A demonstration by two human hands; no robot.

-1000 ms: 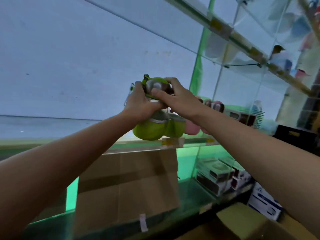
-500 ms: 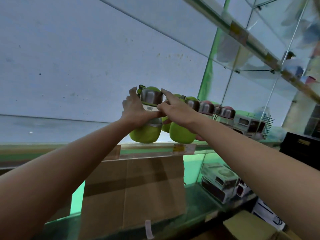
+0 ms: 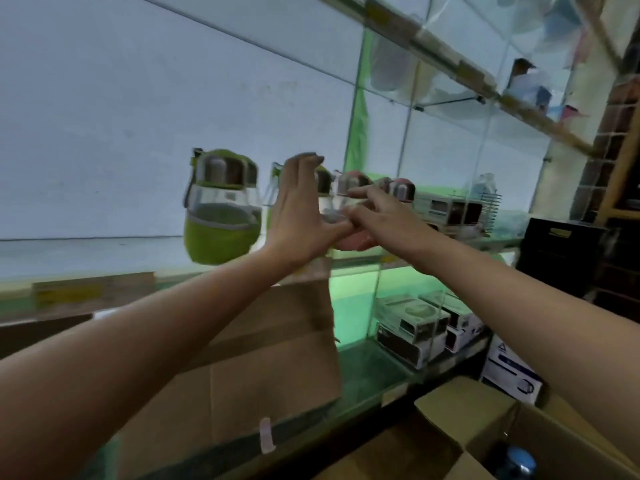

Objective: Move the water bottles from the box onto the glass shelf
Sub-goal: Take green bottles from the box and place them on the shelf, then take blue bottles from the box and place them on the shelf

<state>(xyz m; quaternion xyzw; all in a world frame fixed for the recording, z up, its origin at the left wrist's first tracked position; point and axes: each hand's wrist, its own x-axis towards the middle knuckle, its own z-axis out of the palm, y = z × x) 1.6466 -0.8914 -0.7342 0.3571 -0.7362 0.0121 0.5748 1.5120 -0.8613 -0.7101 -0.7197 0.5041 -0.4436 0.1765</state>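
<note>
Both hands are up at the glass shelf (image 3: pixel 104 271) with nothing held: the left hand (image 3: pixel 301 209) stands flat, fingers straight and together, palm turned toward the row of bottles, while the right hand (image 3: pixel 375 220) is loosely spread, its fingers reaching toward a pink-based water bottle (image 3: pixel 349 188), though whether they touch it is hidden behind the left hand. A green-based water bottle (image 3: pixel 220 209) stands upright near the shelf's front edge, just left of the left hand and apart from it; behind it sits a second green bottle (image 3: pixel 254 188), and further right along the shelf stands another pink-capped bottle (image 3: pixel 401 190), all with their long axes vertical. The remaining stock lies the other way entirely: an open cardboard box (image 3: pixel 467 417) sits low at the right, below the shelving, with a blue-capped bottle (image 3: pixel 519 464) showing inside it. As I judge it, the next move turns on that drop down and to the right, and the right hand is the nearer one to the box. Small boxed goods (image 3: pixel 412 327) sit on the lower shelf beside a cardboard sheet (image 3: pixel 263 348) leaning under the glass shelf
</note>
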